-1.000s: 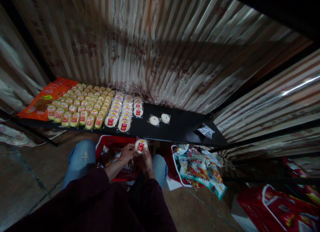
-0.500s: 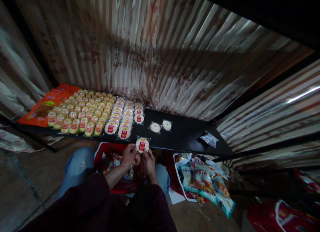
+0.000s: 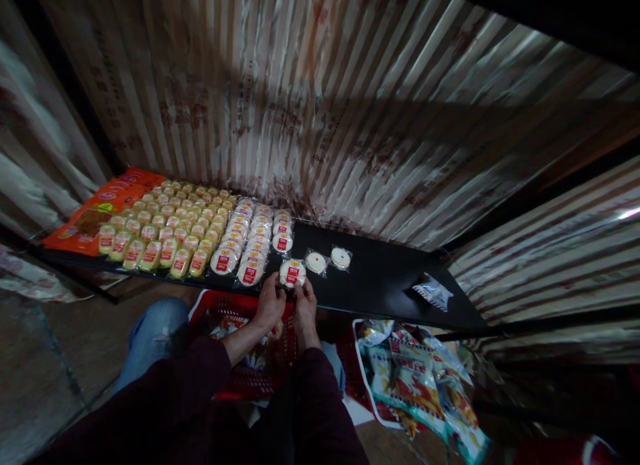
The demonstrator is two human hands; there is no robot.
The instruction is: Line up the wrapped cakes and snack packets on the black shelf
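Observation:
Between my two hands is a round white wrapped cake (image 3: 293,273) with a red label, held over the front of the black shelf (image 3: 370,278). My left hand (image 3: 271,302) grips its lower left edge, and my right hand (image 3: 305,301) pinches its lower right edge. Just behind and left of it, rows of the same wrapped cakes (image 3: 251,270) overlap on the shelf. Two round wrapped cakes with plain white faces, a near one (image 3: 317,262) and a farther one (image 3: 341,257), lie to its right.
Several yellow wrapped cakes (image 3: 170,251) and an orange bag (image 3: 103,208) fill the shelf's left. A small silvery packet (image 3: 433,292) lies at the right. Below stand a red basket (image 3: 200,305) between my knees and another basket (image 3: 361,365) heaped with snack bags. Plastic sheeting (image 3: 320,118) hangs behind.
Both hands have moved forward with the round cake, from the front edge to over the shelf, near the short row. The view has shifted slightly.

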